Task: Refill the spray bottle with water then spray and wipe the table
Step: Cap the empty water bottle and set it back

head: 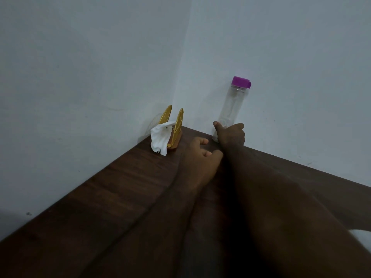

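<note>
The clear bottle [233,105] (purple-capped, upright by the wall at the far edge of the table [120,197]) is clasped low by the right grip [230,135]. The left grip [200,155] is seen slack and empty. Refilling, spraying and wiping are judged undone.

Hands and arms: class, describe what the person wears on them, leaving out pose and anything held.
Nothing shows: the left hand and right hand are ungloved, both forearms bare, with no sleeve, watch or bracelet. Rings are too dim to judge.
</note>
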The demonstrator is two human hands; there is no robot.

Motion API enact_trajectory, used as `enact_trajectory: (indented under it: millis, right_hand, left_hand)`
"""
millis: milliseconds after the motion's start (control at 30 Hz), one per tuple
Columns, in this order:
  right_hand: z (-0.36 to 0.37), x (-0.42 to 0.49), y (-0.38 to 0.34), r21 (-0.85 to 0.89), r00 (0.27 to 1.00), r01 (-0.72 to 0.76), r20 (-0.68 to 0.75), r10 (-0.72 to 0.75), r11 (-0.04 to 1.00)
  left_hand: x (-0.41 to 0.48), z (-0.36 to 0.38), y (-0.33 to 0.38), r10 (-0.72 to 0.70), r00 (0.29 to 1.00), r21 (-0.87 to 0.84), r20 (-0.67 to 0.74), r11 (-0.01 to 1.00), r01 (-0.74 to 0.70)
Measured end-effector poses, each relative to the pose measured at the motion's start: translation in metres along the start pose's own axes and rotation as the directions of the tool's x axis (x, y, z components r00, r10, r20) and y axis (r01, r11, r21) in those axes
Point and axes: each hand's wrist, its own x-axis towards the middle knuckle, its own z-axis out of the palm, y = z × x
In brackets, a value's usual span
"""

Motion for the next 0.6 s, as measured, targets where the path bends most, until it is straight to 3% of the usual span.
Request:
enact_trajectory:
  millis: [300,467,600]
  right_hand:
    - [-0.022,-0.032,0.005,-0.073,0.994,-0.022,0.110,0.030,0.997]
    - [-0.046,-0.071,-0.003,0.006,0.999,0.021,0.045,-0.021,1.000]
    - [-0.071,-0.114,-0.009,0.059,0.988,0.096,0.118,-0.103,0.994]
  left_hand:
    - [-0.001,0.001,0.000,0.056,0.998,0.072,-0.019,0.996,-0.054]
    - [-0.003,0.001,-0.001,0.155,0.986,0.230,-0.069,0.964,-0.135]
    - [-0.020,0.004,0.014,0.229,0.973,0.364,0.022,0.905,-0.221]
